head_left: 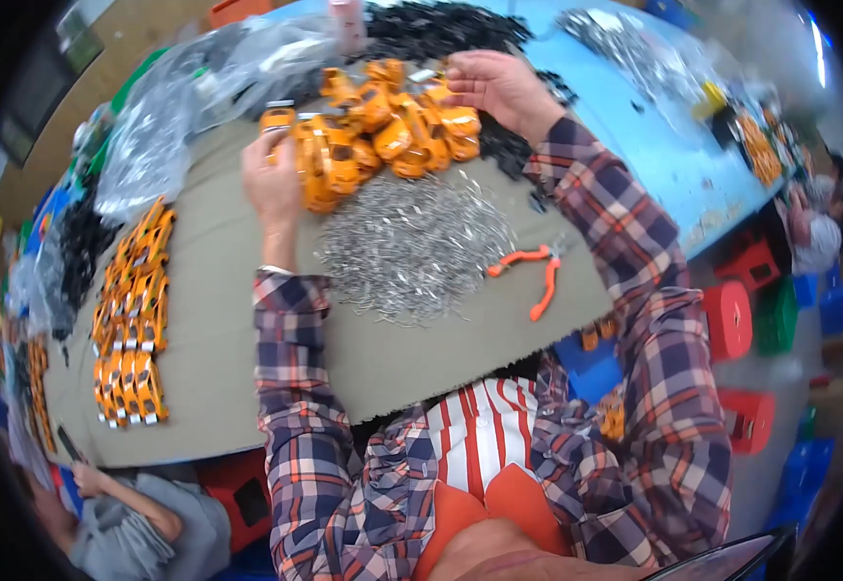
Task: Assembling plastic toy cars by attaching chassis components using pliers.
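Note:
My left hand (pixel 271 184) is at the left edge of a heap of orange toy car bodies (pixel 392 136). Its fingers are curled round one orange toy car body (pixel 277 118), which shows above the fingertips. Over the heap's right end, my right hand (pixel 499 89) has thumb and fingers drawn together; anything between them is too small or blurred to make out. Just below the heap spreads a pile of small silver metal pins (pixel 407 247). Pliers with orange-red handles (pixel 549 276) lie with their handles apart to the right of the pins.
Rows of orange car bodies (pixel 133 310) lie on the cloth (pixel 238 387) at left. Clear plastic bags (pixel 165 126) and black parts (pixel 441 29) lie along the far side. Beyond the blue table top (pixel 615 126) are red stools (pixel 728 320). Another person (pixel 155 528) sits at lower left.

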Available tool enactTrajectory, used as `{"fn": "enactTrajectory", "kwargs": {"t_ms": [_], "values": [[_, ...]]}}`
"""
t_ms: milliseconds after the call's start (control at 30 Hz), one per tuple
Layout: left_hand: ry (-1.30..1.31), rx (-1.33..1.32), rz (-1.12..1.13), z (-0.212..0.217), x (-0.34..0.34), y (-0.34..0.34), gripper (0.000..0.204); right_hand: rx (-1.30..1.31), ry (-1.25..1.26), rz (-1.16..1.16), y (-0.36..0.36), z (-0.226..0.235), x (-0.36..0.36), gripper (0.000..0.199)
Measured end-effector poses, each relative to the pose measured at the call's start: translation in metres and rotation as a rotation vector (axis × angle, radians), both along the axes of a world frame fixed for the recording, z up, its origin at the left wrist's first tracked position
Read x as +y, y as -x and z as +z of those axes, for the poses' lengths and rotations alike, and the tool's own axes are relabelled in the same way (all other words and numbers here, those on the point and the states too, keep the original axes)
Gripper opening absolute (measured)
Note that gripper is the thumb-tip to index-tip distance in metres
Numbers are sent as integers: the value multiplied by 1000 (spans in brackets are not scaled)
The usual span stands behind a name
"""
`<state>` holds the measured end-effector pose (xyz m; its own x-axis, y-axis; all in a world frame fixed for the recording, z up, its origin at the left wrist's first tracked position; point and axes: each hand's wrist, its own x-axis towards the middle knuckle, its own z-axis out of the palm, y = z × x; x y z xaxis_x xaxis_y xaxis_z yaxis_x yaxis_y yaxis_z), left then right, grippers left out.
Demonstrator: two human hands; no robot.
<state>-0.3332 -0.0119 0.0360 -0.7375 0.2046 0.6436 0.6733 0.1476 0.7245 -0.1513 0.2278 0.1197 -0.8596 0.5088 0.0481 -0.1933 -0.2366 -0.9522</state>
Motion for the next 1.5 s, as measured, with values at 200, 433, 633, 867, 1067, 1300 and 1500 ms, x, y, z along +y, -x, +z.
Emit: {"fn": "enactTrajectory", "kwargs": {"t_ms": [200, 433, 633, 867, 1067, 1300, 1500], "values": [[259, -9, -106, 5, -7, 21, 33, 218, 6, -27, -247, 6, 33, 31], [592, 625, -128, -20, 24, 16, 47, -418, 220, -801, -521, -184, 3, 19], [784, 415, -15, 6, 28, -19, 50, -1055, -455, -879, -523, -366, -19, 26], [858, 464, -43, 16, -37, -64, 48, -1414, -738, -805, -425, -388, -6, 66], [884, 52, 6, 2, -76, -150, 44, -1492, -836, -638, -422, -395, -14, 80], [686, -221, -41, -3, -92, -196, 44, -1490, -869, -540, -397, -384, -28, 93], [650, -273, -107, -1, -93, -218, 41, -1586, -828, -376, -398, -385, -29, 99]]}}
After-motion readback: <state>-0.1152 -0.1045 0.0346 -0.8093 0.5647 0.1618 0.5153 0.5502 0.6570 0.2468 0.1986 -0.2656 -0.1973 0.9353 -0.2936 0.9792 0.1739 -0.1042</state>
